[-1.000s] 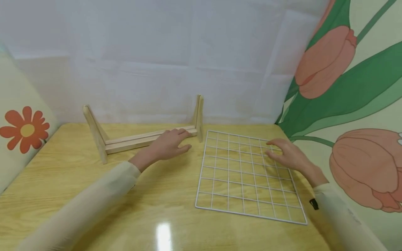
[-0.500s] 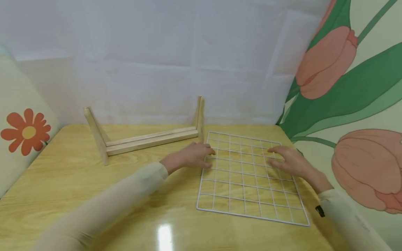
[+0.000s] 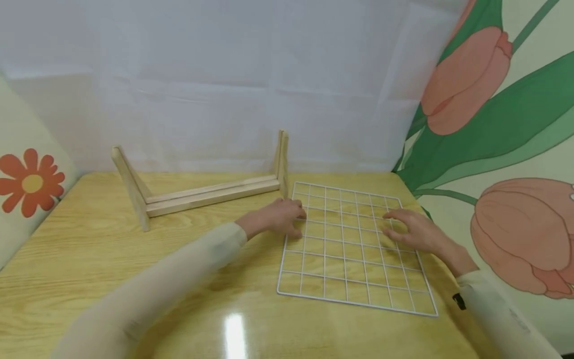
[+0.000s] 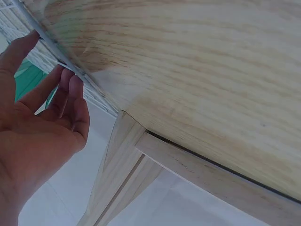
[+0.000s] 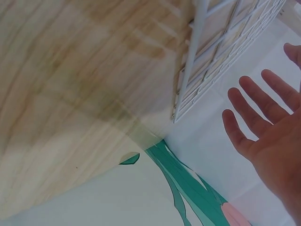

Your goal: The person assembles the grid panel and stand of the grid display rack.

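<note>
A white wire grid panel (image 3: 345,249) lies flat on the right part of the wooden table. My left hand (image 3: 279,218) is at its left edge, fingers loosely bent. In the left wrist view, the fingertips (image 4: 75,84) come close to the edge wire or touch it, with the thumb held apart; contact is hard to tell. Over the panel's right side hovers my right hand (image 3: 417,230). The right wrist view shows its fingers (image 5: 258,101) spread and fairly straight, apart from the grid (image 5: 193,61). Neither hand grips anything.
A wooden stand (image 3: 215,196) with two upright ends and a grooved crossbar sits behind and left of the panel, its right upright close to the grid's far left corner. White cloth (image 3: 215,89) hangs behind the table (image 3: 193,309). A flower-printed sheet (image 3: 515,209) borders the right side.
My left hand has moved right, from the stand's crossbar to the left edge of the grid panel. The right hand stays over the panel's right side with little movement.
</note>
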`<state>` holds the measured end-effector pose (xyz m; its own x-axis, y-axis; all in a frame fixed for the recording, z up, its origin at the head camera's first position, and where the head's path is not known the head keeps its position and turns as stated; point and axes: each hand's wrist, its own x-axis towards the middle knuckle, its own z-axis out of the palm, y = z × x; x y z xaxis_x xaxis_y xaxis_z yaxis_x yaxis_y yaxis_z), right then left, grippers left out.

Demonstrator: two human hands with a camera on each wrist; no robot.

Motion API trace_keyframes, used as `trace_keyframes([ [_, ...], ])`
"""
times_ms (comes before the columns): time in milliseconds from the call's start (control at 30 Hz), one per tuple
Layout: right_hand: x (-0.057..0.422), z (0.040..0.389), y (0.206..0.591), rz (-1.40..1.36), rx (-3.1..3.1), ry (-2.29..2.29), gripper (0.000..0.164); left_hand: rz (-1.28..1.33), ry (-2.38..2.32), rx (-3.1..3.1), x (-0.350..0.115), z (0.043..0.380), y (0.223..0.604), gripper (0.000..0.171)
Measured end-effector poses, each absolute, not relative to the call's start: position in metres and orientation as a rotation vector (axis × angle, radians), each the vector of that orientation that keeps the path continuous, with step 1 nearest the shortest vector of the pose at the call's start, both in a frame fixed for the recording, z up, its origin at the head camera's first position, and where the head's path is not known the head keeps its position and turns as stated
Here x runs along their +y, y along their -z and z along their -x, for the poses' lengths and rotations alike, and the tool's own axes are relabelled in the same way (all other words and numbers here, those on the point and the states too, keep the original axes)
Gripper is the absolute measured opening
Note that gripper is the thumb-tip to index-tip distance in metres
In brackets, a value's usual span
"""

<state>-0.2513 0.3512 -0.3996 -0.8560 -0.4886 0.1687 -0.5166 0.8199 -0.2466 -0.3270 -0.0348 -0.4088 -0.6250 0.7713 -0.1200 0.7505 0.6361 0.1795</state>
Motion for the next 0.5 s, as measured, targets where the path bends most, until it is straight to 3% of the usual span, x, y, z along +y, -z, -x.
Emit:
trace_keyframes([
  [133, 0.354, 0.251, 0.403, -0.801, -2.907, -0.469, 0.040, -1.208, -0.211, 2.649, -0.031, 0.331, 0.408, 0.055],
  [500, 0.357, 0.254, 0.412, -0.859, -2.965, -0.393, 0.055, -1.205, -0.307, 2.581, -0.028, 0.342, 0.408, 0.049],
])
